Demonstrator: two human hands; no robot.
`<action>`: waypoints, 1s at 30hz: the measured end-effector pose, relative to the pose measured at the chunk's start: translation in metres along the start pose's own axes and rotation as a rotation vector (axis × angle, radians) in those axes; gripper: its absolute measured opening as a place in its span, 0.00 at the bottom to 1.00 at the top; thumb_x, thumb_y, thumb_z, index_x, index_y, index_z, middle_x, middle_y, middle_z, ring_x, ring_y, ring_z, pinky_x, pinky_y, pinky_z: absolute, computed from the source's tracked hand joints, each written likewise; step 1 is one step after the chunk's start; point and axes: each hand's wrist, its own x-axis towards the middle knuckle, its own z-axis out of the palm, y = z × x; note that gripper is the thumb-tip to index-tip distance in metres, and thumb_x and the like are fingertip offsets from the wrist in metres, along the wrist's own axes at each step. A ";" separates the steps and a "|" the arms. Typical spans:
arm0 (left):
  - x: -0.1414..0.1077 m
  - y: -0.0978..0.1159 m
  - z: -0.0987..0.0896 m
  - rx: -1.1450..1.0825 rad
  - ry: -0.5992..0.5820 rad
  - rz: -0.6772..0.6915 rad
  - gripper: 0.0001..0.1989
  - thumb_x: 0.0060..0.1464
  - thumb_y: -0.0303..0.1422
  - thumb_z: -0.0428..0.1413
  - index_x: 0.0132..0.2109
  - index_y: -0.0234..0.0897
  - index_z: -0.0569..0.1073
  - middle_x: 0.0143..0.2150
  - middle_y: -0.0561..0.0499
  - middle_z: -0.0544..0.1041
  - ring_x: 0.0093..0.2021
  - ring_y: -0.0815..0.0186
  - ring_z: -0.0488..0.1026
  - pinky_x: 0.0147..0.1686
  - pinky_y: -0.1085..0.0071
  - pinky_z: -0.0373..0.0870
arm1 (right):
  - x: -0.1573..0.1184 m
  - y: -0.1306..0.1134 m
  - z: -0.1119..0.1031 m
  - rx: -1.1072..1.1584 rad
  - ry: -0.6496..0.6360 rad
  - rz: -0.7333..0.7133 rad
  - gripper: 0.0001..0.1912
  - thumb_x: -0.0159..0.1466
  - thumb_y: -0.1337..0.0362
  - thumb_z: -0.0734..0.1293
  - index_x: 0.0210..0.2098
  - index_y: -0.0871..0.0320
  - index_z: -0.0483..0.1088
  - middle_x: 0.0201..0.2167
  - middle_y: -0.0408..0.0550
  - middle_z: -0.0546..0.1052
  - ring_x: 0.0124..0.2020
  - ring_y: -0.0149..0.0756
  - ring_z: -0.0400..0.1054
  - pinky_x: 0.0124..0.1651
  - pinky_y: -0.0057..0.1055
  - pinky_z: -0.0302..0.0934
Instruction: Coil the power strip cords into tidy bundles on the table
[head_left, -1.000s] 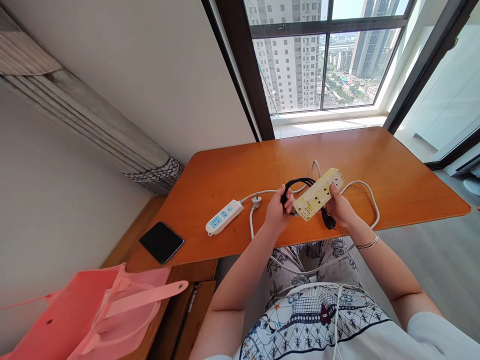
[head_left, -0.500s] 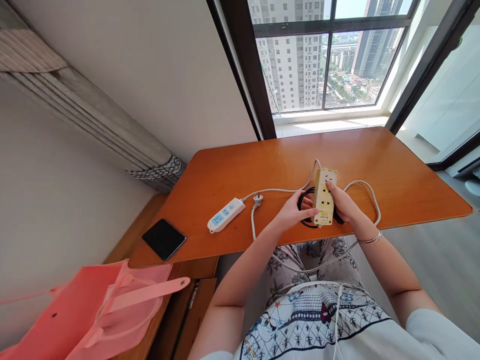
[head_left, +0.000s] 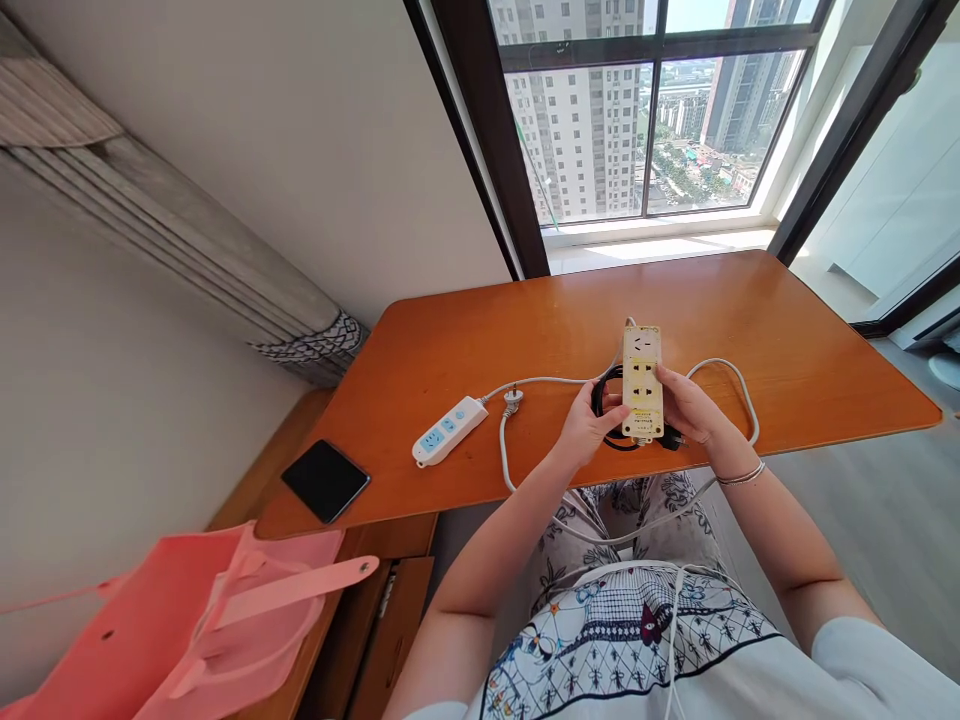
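Note:
A yellowed power strip (head_left: 642,385) is held upright over the table, its socket face turned toward me. My left hand (head_left: 591,418) grips its lower left edge, thumb on the front. Along the right edge, my right hand (head_left: 688,405) holds it with the thumb near the middle sockets. A coiled black cord (head_left: 598,400) loops by my left fingers, and a black plug (head_left: 670,438) shows below my right hand. To the left lies a white power strip (head_left: 450,432) with blue socket panels. Its white plug (head_left: 513,400) rests nearby on the table.
The wooden table (head_left: 450,340) stands before a window. A black tablet or phone (head_left: 326,480) lies at its left corner. White cable (head_left: 739,375) curves right and hangs over the front edge across my lap. A pink bag (head_left: 187,610) is at lower left.
Both hands have turned the yellowed power strip a little, so its socket face points more squarely at me. It has shifted slightly left and away. The white strip stays put.

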 end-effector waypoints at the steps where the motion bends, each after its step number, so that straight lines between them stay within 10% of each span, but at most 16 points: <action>1: 0.000 -0.001 0.000 -0.011 0.011 0.003 0.35 0.30 0.41 0.77 0.41 0.40 0.64 0.34 0.53 0.81 0.33 0.63 0.80 0.33 0.70 0.75 | -0.002 0.000 -0.003 -0.041 -0.030 0.015 0.27 0.60 0.42 0.73 0.48 0.55 0.77 0.46 0.53 0.84 0.49 0.50 0.79 0.51 0.46 0.75; 8: 0.003 0.000 -0.001 -0.033 0.079 0.028 0.36 0.30 0.41 0.77 0.42 0.39 0.65 0.40 0.48 0.83 0.35 0.60 0.81 0.31 0.68 0.75 | -0.023 0.003 -0.019 -0.173 -0.114 0.036 0.30 0.53 0.46 0.79 0.51 0.53 0.78 0.48 0.50 0.84 0.41 0.40 0.79 0.44 0.35 0.74; 19: 0.002 -0.001 0.008 -0.007 0.103 0.108 0.34 0.32 0.35 0.77 0.39 0.40 0.62 0.40 0.52 0.81 0.37 0.61 0.82 0.39 0.66 0.78 | -0.013 0.018 0.010 -0.088 0.138 -0.103 0.29 0.50 0.49 0.81 0.46 0.54 0.76 0.44 0.48 0.83 0.40 0.40 0.77 0.41 0.33 0.72; 30: 0.006 -0.001 -0.002 -0.150 0.124 0.019 0.19 0.41 0.32 0.70 0.37 0.37 0.70 0.30 0.60 0.73 0.26 0.73 0.74 0.39 0.68 0.76 | -0.006 -0.001 -0.006 -0.191 0.177 -0.074 0.30 0.43 0.48 0.83 0.41 0.56 0.80 0.41 0.48 0.85 0.36 0.41 0.78 0.40 0.35 0.73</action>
